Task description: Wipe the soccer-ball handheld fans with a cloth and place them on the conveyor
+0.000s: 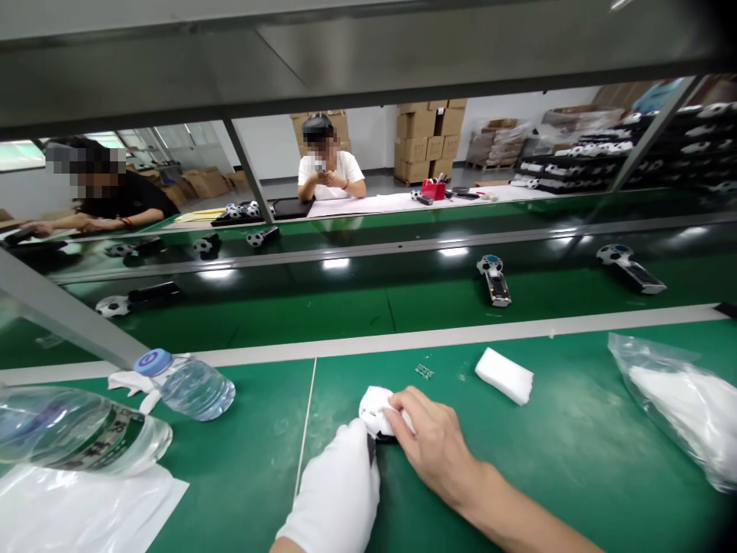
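My left hand, in a white glove, is closed around a device with a round white head and a dark handle, mostly hidden by the glove. On that head press the bent fingers of my bare right hand. White shows under these fingers, but I cannot tell whether it is a separate piece or the head itself. Just beyond my hands a small clear sticker with pale print lies on the green bench. To the right of it rests a white foam-like block.
A small water bottle, a large bottle and a white sheet lie left. A plastic bag is at right. Beyond the bench edge, football-headed devices lie on the green belt. Two people sit across it.
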The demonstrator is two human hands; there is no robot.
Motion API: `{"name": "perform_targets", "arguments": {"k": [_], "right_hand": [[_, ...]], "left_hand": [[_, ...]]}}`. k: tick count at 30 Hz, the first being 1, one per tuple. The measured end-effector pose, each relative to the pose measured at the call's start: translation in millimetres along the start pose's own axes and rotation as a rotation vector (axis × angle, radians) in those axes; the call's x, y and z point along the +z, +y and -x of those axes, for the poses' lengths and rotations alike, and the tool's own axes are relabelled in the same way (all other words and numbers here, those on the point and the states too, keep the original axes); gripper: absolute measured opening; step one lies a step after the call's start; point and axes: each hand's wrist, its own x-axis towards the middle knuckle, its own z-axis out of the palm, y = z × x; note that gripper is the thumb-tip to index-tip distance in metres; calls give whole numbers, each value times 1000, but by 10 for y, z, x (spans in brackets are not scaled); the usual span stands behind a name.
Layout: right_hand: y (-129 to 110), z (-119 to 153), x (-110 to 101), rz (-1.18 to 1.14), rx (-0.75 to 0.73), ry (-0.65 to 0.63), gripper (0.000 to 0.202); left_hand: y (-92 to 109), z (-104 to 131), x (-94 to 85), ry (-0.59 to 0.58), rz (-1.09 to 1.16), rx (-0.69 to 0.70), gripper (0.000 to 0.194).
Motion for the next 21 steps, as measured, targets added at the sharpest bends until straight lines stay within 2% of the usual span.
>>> {"name": "perform_targets", "arguments": {"k": [6, 12, 17, 21], "right_hand": [[104, -148, -84, -87, 194, -33, 19], [-37, -89, -16, -7, 33, -61, 19], [59, -202, -41, -48, 157, -83, 18], [13, -140, -56, -64, 122, -77, 20]], "left_hand": [[5, -37, -63, -2, -57, 33, 22], [-16, -79, -48, -18, -88, 37, 22], [-6, -79, -71, -2, -102, 20, 22], [-15, -87, -69, -16, -87, 41, 20]]}}
